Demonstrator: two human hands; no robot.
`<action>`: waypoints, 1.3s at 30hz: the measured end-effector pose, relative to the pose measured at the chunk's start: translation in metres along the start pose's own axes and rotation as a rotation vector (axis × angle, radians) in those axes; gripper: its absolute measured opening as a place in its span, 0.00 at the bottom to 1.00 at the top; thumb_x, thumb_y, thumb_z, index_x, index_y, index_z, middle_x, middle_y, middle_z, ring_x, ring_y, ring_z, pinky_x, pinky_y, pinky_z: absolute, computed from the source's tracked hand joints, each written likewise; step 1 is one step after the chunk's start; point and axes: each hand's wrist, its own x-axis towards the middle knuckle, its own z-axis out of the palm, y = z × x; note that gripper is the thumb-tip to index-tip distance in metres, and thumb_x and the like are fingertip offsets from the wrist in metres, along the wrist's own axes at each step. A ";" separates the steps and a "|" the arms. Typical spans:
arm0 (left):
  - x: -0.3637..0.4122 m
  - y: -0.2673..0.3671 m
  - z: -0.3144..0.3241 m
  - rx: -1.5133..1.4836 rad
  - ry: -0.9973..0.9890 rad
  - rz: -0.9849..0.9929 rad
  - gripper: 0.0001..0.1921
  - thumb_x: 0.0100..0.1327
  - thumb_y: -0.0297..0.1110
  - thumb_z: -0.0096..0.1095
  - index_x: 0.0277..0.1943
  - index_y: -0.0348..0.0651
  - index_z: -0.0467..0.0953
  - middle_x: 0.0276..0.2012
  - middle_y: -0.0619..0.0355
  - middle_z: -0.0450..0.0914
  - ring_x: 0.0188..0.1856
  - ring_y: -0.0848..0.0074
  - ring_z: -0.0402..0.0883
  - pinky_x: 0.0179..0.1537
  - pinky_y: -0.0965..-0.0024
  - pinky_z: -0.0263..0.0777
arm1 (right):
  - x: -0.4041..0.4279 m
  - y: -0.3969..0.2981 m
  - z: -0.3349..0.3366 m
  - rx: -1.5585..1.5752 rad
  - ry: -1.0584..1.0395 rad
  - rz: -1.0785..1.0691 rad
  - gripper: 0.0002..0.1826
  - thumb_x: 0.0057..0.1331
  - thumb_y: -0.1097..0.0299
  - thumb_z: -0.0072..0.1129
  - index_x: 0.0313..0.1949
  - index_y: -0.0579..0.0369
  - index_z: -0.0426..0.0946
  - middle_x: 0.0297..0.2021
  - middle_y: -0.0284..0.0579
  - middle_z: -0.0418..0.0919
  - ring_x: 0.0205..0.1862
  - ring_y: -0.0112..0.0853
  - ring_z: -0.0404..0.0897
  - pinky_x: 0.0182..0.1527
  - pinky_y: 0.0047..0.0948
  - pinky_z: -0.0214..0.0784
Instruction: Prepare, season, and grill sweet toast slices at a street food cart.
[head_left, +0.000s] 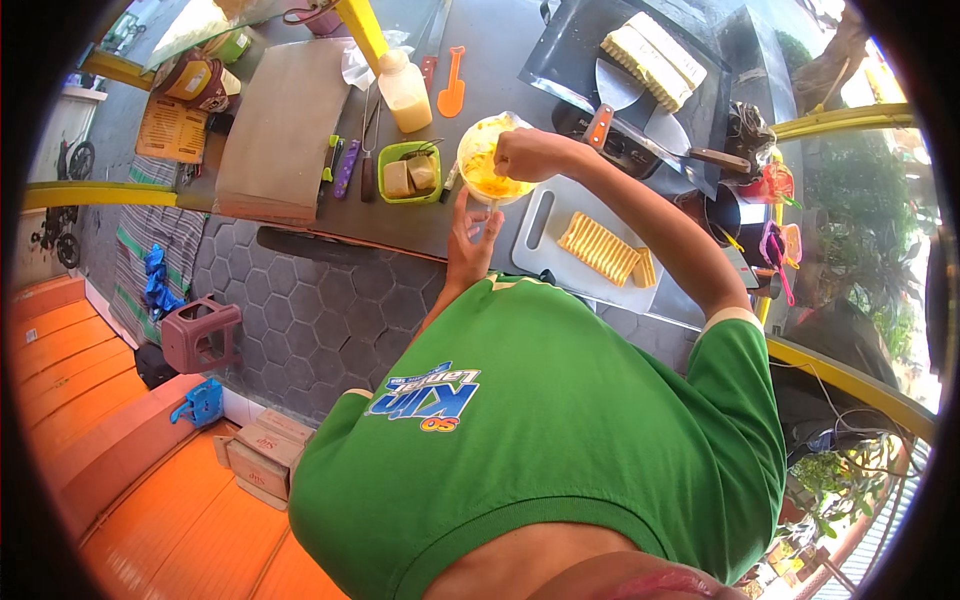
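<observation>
My left hand (472, 238) is at the near side of a white bowl (470, 141), its thumb and fingers on the bowl's short handle (494, 205). Yellow mixture (484, 178) coats the inside of the bowl. Over the bowl's right part my right hand (531, 154) is curled closed; whatever its fingers may hold is hidden. A white cutting board (544, 259) lies right of my left hand, under my right forearm. On it rest a ridged yellow slab of bread or cake (600, 249) and a smaller piece (643, 268).
Left of the bowl are a green basket (384, 171) with tan blocks, a bottle (405, 94) of pale liquid and an orange plastic utensil (451, 86). Behind my right arm, two scrapers (619, 84) (667, 133) and a pale loaf (652, 60) lie on a black griddle (559, 64).
</observation>
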 end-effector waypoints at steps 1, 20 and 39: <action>-0.001 0.000 0.000 -0.001 0.003 -0.013 0.42 0.65 0.51 0.64 0.73 0.39 0.52 0.43 0.50 0.79 0.49 0.67 0.79 0.59 0.52 0.65 | -0.003 -0.001 -0.001 0.203 -0.033 0.107 0.16 0.66 0.66 0.51 0.41 0.67 0.82 0.25 0.53 0.80 0.23 0.41 0.80 0.24 0.36 0.71; 0.004 0.005 -0.001 -0.112 -0.061 -0.124 0.49 0.62 0.49 0.70 0.75 0.40 0.43 0.47 0.47 0.76 0.49 0.68 0.76 0.54 0.61 0.70 | -0.044 0.016 0.004 0.778 0.091 0.376 0.19 0.68 0.63 0.54 0.45 0.72 0.80 0.20 0.39 0.74 0.17 0.26 0.74 0.15 0.24 0.71; 0.083 0.102 0.134 -0.696 -0.362 -0.603 0.22 0.70 0.52 0.54 0.54 0.43 0.69 0.38 0.55 0.84 0.28 0.77 0.78 0.31 0.77 0.71 | -0.188 0.128 -0.018 0.673 1.487 0.619 0.16 0.72 0.62 0.53 0.46 0.62 0.81 0.17 0.34 0.70 0.17 0.20 0.69 0.17 0.27 0.69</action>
